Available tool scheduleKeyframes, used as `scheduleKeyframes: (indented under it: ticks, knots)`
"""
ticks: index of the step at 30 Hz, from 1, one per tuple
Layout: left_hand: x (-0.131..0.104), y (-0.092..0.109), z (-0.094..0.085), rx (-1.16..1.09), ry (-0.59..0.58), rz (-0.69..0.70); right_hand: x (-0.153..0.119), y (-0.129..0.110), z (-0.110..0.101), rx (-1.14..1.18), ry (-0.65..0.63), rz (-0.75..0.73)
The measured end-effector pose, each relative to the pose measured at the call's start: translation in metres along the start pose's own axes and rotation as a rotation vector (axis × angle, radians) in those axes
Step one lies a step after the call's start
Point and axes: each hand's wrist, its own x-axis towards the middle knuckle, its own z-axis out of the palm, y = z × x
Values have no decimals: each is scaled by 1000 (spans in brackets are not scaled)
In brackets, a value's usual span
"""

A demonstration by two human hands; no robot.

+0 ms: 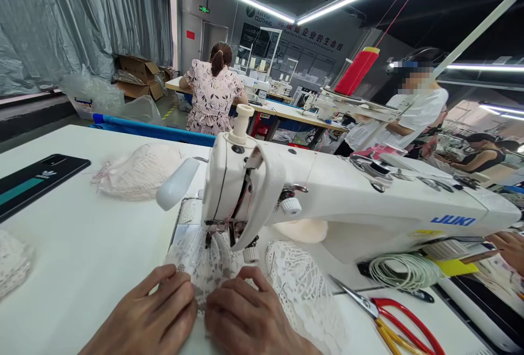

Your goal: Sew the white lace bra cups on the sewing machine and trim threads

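White lace fabric lies under the presser foot of a white sewing machine. My left hand grips the lace's near left edge, its fingers bent and pressed together. Close beside it, my right hand pinches the same lace at its near right edge. The fingertips of both hands are partly hidden by the cloth and the other fingers. Another lace piece rests on the table just right of my right hand. Behind the needle area, a pale rounded cup sits under the machine arm.
Scissors with red and yellow handles lie at the right, near coiled cord. On the left are a phone, a lace cup and more lace. Another person's hand shows at the right edge.
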Motion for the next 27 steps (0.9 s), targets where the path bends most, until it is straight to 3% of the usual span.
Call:
scheduleKeyframes:
  ticks: [18, 27]
  knots:
    - [2, 2, 4, 31, -40, -26, -9, 4, 12, -13, 3, 35]
    - [10, -25, 15, 37, -94, -50, -16, 27, 29, -193, -3, 128]
